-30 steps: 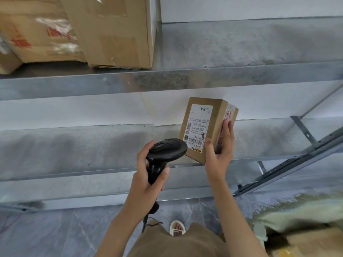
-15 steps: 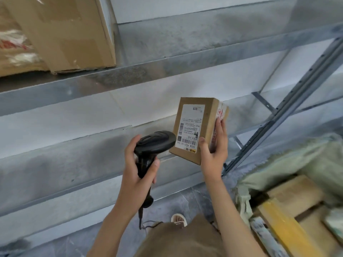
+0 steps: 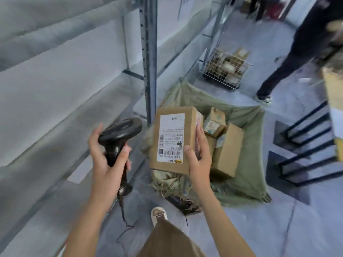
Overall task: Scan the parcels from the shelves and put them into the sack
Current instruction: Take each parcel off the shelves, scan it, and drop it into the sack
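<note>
My right hand grips a brown cardboard parcel by its right edge, its white shipping label facing me. The parcel hangs above the near left rim of an open green sack on the floor. Several brown parcels lie inside the sack. My left hand holds a black handheld scanner by its handle, just left of the parcel, with its cord hanging down.
Grey metal shelves run along the left, with an upright post behind the parcel. A wire basket of parcels stands farther back. Another person walks at the right. Black metal steps sit right of the sack.
My view has swung right and down from the shelves to the sack. The parcel in my right hand now hangs over the sack's rim; the scanner stays beside it.
</note>
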Demonstrator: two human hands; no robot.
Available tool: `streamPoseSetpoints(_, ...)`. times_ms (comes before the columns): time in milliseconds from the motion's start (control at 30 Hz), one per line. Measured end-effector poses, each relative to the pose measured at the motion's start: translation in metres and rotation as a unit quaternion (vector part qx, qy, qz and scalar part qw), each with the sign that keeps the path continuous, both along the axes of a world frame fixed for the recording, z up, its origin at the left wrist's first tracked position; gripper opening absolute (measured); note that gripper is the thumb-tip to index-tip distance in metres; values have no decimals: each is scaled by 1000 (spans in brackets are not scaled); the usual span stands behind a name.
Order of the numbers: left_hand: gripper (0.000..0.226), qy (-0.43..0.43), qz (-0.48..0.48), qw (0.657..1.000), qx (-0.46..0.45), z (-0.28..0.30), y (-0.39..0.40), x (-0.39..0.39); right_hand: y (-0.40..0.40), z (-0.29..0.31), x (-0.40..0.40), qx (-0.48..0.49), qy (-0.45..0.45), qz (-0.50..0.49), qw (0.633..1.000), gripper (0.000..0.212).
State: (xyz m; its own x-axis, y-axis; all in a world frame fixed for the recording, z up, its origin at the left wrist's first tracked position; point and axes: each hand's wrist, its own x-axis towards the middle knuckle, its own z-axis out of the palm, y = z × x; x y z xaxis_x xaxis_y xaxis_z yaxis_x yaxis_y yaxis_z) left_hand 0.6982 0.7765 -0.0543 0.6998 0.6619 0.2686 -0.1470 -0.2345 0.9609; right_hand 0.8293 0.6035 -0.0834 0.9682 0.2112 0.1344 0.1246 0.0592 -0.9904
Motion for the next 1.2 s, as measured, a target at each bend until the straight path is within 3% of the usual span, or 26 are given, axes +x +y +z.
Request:
streamPoseSetpoints(100, 77, 16, -47, 999, 14, -1, -28, 24, -37, -1, 20, 30, 37, -45, 998, 60)
streamPoseSetpoints(400, 65, 46, -96, 994, 6, -16, -95, 114, -140, -23, 150, 21, 96, -145, 985, 58)
streamPoseSetpoints(600, 68, 61, -91, 994, -13, -31, -127, 150, -180, -55, 214, -20, 125, -133, 983, 58)
streamPoseSetpoints(833, 67, 79, -71, 994, -9, -34, -143, 163, -209, -87, 231, -83, 165, -132, 974, 56)
streamPoseSetpoints(900, 67, 85, -67, 994, -8, -35, -147, 164, -218, -89, 234, -118, 159, -135, 971, 57)
streamPoseSetpoints(967, 66, 90, -64, 994, -11, -35, -151, 164, -224, -91, 236, -212, 116, -122, 963, 63)
streamPoseSetpoints(1067, 66, 93, -62, 994, -11, -36, -156, 163, -224, -97, 232, -393, 73, -94, 912, 71)
streamPoseSetpoints(1200, 70, 106, -65, 992, 12, -42, -160, 160, -220, -102, 236, -441, 81, -72, 891, 68)
